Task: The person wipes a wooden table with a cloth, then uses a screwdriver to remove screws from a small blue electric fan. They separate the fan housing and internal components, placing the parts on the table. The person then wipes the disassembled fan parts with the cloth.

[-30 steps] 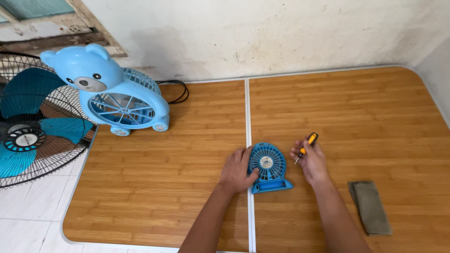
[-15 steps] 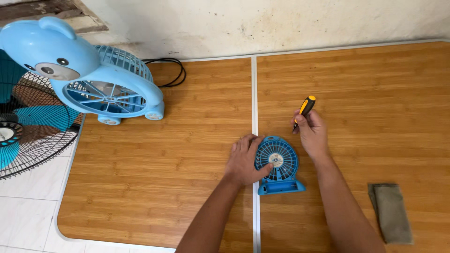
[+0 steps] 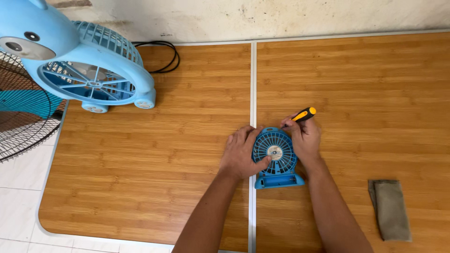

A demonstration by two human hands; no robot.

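A small blue hand fan [image 3: 275, 159] lies flat on the wooden table [image 3: 140, 154], across the metal seam in the middle. My left hand [image 3: 242, 152] rests on its left rim, thumb pressed onto the grille. My right hand [image 3: 304, 138] sits against the fan's right edge and grips a small screwdriver [image 3: 302, 115] with a yellow and black handle. The shaft points left and down toward the top rim of the fan; its tip is hidden by my fingers.
A large blue bear-shaped fan [image 3: 79, 61] stands at the back left, with a black cable [image 3: 166, 54] looped behind it. A standing fan's wire cage [image 3: 21, 117] leans off the left edge. A folded grey cloth [image 3: 391, 208] lies at the front right.
My right hand came down from above the fan to its top right edge, tilting the screwdriver toward the rim. My left hand stayed on the fan. The view shifted closer.
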